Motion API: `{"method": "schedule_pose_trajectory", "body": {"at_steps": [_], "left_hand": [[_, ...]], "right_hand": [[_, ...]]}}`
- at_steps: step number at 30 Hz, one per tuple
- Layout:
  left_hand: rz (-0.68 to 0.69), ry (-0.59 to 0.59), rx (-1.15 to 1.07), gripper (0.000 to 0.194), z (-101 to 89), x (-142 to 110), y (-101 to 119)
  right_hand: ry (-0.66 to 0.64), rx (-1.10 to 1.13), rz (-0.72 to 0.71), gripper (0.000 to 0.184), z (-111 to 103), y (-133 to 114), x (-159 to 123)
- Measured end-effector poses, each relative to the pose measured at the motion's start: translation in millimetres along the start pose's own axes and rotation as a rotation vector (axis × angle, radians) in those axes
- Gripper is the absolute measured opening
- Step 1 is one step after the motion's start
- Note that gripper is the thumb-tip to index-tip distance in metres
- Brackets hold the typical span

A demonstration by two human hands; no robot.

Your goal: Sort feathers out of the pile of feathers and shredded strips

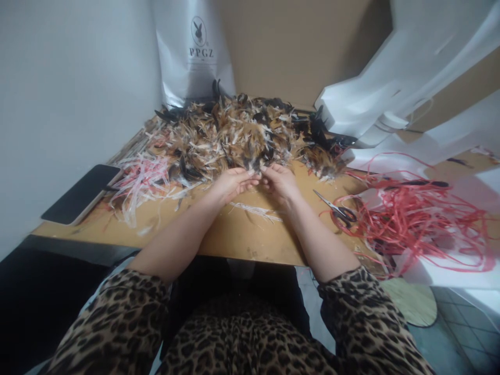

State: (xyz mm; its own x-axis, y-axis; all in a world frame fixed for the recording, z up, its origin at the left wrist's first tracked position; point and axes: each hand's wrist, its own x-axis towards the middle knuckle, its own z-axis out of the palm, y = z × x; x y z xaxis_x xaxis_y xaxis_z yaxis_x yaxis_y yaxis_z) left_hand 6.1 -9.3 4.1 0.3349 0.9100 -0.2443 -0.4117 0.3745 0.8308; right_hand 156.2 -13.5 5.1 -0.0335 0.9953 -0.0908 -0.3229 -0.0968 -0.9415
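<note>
Both hands meet over the table at the near edge of a big heap of brown, white and black feathers (226, 130). With thumb and fingers pinched, my left hand (236, 183) grips the base of a small feather bunch (253, 153). My right hand (278, 181) pinches the same bunch from the other side, fingertips almost touching the left ones. The bunch's dark tips point away from me and blend into the heap. Just below the hands, thin white strings (258, 211) lie on the wood.
Scissors (339, 209) lie right of my hands, beside a tangle of red plastic ribbon (425, 224). To the left are pink and white strips (142, 179) and a phone (82, 192). A white bag (195, 78) stands behind the heap; white sheeting (371, 99) hangs at right.
</note>
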Motion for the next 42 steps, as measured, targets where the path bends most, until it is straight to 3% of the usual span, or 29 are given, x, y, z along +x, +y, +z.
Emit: {"method": "schedule_pose_trajectory", "body": {"at_steps": [11,23,31,42], "left_hand": [[0.041,0.01,0.122,0.011,1.8,0,-1],[0.037,0.022,0.104,0.011,1.7,1,-4],[0.032,0.032,0.019,0.012,-0.4,3,-3],[-0.004,0.018,0.009,0.011,5.1,-1,0]], "right_hand": [[-0.03,-0.062,-0.018,0.04,3,3,-3],[-0.047,-0.154,0.065,0.039,1,-8,-6],[-0.08,-0.093,0.081,0.037,0,-6,-4],[0.002,-0.064,-0.068,0.033,6,-3,-5]]}}
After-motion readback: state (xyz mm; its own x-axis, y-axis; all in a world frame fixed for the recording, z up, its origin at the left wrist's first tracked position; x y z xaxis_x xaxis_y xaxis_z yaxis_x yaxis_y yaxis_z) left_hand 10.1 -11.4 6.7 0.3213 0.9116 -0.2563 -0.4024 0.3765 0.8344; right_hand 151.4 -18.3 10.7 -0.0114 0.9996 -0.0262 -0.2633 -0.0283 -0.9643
